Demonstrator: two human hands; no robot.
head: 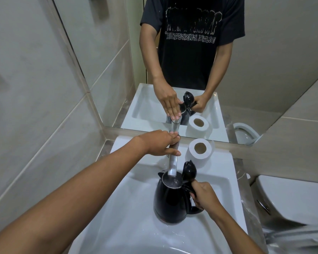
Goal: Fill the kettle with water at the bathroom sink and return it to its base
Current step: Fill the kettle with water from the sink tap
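A black kettle stands in the white sink basin with its lid flipped up. Its round steel mouth sits directly under the spout of the chrome tap. My right hand is closed around the kettle's handle on the right side. My left hand rests on top of the tap's lever at the back of the sink, fingers curled over it. I cannot tell whether water is running.
A toilet paper roll stands on the sink ledge right of the tap. A mirror behind shows a person in a black shirt. A white toilet sits to the right; tiled wall to the left.
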